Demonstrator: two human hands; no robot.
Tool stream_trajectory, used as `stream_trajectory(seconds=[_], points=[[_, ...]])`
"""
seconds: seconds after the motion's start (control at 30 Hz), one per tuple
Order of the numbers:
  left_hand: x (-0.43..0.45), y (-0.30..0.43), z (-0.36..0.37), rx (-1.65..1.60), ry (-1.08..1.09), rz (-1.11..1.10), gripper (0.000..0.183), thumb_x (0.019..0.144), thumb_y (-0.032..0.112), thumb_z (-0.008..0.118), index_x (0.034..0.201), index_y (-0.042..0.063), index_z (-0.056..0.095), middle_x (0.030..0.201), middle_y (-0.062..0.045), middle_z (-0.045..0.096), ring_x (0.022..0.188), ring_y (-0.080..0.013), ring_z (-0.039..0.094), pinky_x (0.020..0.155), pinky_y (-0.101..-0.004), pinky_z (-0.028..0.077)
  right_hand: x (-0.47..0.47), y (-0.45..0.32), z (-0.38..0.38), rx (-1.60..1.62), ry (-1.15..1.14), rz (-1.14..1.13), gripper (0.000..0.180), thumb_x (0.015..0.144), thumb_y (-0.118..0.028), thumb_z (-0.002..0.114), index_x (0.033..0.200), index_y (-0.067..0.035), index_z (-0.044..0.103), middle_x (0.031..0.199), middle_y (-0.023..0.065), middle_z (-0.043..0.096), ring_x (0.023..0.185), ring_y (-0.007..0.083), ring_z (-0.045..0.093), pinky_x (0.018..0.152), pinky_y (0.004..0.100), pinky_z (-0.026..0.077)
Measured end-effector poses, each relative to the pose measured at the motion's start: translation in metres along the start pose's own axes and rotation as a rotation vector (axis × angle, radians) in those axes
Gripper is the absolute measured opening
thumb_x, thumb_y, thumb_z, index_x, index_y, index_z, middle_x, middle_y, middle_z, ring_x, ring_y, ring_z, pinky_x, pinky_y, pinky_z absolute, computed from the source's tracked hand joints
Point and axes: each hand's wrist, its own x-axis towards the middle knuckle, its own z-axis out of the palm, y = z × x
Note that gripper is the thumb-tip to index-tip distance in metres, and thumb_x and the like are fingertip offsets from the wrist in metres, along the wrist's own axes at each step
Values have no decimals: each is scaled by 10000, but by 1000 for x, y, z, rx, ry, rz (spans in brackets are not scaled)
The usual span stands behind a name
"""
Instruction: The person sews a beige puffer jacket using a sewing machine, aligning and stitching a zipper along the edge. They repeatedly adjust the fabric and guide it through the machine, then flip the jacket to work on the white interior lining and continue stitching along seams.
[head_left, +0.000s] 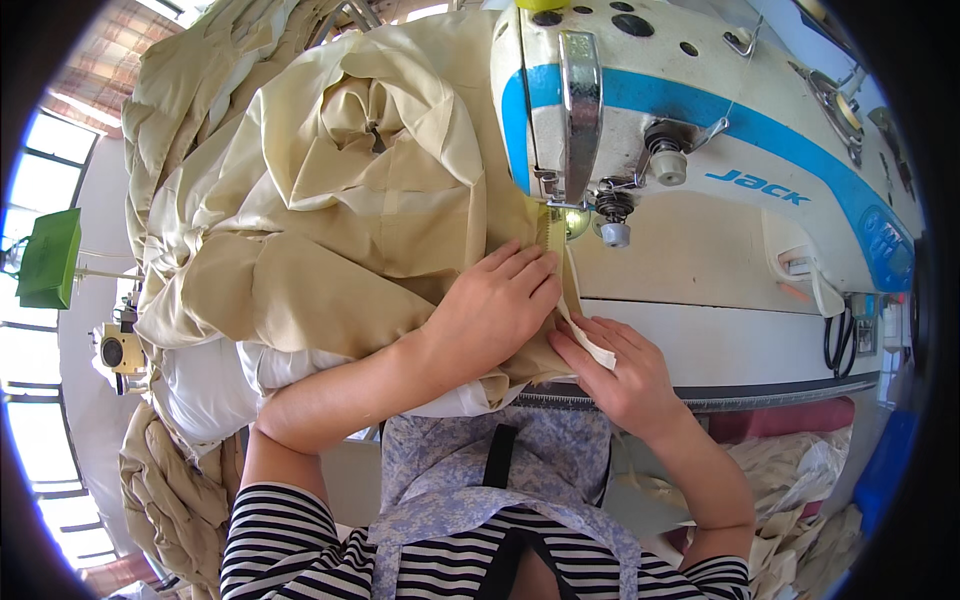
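Beige fabric lies bunched over the left side of the sewing table, with white cloth beneath. My left hand rests with its palm down on this fabric, fingertips just in front of the needle area of the Jack sewing machine. A zipper tape or similar toothed strip runs under the machine head. My right hand is closer to the table's front edge, holding the fabric edge beside a narrow white strip between thumb and fingers. The needle and presser foot are hidden behind the head.
A ruler strip runs along the table's front edge. Black cables hang at the right. Crumpled beige garments hang at the lower left. Cloth and clear plastic lie below the table at right. A green bag is at far left.
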Motion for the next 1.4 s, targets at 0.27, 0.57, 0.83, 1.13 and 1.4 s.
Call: stream_trajectory(seconds=[0.27, 0.57, 0.83, 1.13, 1.4], points=[[4, -7, -12, -219, 67, -182, 142, 863, 111, 693, 974, 39, 640, 981, -103, 695, 932, -281, 687, 925, -439, 543, -5, 3, 0, 126, 25, -30, 270, 749, -119, 745, 1005, -40, 718, 971, 54, 686, 936, 217, 686, 817, 353, 552], [6, -9, 6, -32, 126, 2, 211, 842, 124, 679, 1028, 33, 637, 986, -83, 707, 998, -246, 677, 970, -466, 502, -6, 1, 1, 85, 4, -19, 270, 754, -136, 776, 1009, -57, 739, 984, 39, 707, 925, 195, 697, 815, 340, 548], [10, -24, 6, 18, 31, 58, 200, 859, 137, 686, 1037, 53, 655, 1039, -63, 728, 1004, -234, 687, 1000, -455, 486, 8, 4, 4, 61, -12, -12, 237, 791, -105, 718, 1019, -46, 739, 968, 40, 692, 903, 190, 681, 787, 332, 533], [11, -59, -20, -74, 103, 156, 208, 825, 210, 742, 908, 48, 641, 856, -61, 649, 841, -241, 649, 924, -406, 521, 24, 4, 10, 377, -144, 365, 354, 792, -100, 795, 1127, -44, 693, 960, 80, 692, 881, 250, 667, 757, 375, 545], [-50, 62, -88, -39, -222, 150, 182, 829, 203, 708, 785, 81, 580, 752, -35, 526, 659, -171, 573, 525, -317, 477, 21, -8, 1, 359, -169, 95, 427, 697, -82, 784, 1107, -89, 666, 996, 63, 648, 937, 278, 619, 1035, 450, 433]])
